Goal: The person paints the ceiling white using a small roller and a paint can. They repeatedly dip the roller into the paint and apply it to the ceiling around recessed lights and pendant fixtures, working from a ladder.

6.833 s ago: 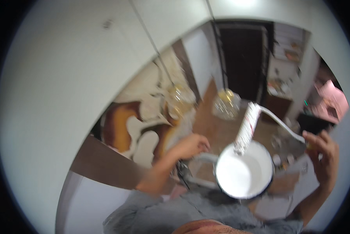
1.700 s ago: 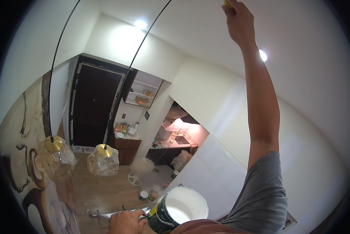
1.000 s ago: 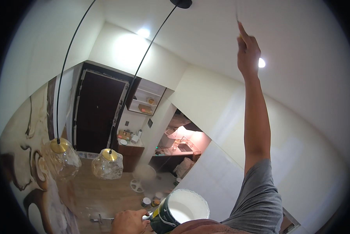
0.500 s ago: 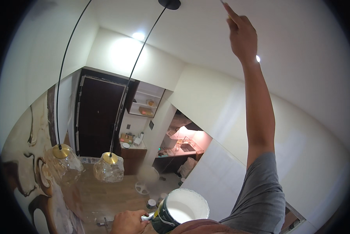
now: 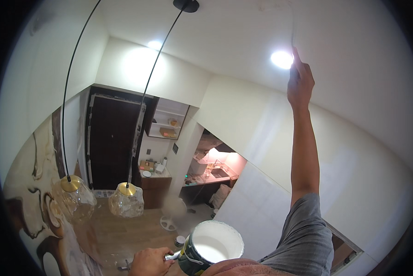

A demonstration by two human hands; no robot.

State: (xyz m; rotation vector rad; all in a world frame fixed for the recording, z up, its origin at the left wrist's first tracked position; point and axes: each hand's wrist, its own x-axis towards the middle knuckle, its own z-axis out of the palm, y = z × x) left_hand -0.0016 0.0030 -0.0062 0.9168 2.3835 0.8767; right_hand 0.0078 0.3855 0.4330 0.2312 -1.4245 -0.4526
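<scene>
Right arm stretched straight up, grey sleeve at the shoulder — right hand (image 5: 300, 83) high near the ceiling, fingers closed, one fingertip up. Left hand (image 5: 152, 262) low at the near edge — curled shut, knuckles up.

I see a moderately bright room lit by a round recessed ceiling light (image 5: 281, 59), which blows out into white glare just beside my raised right hand (image 5: 300, 83). A second recessed ceiling light (image 5: 154, 44) washes the cream wall below it. A black fisheye rim frames everything; straight wall edges bow. The far kitchen nook glows pinkish and soft.
</scene>
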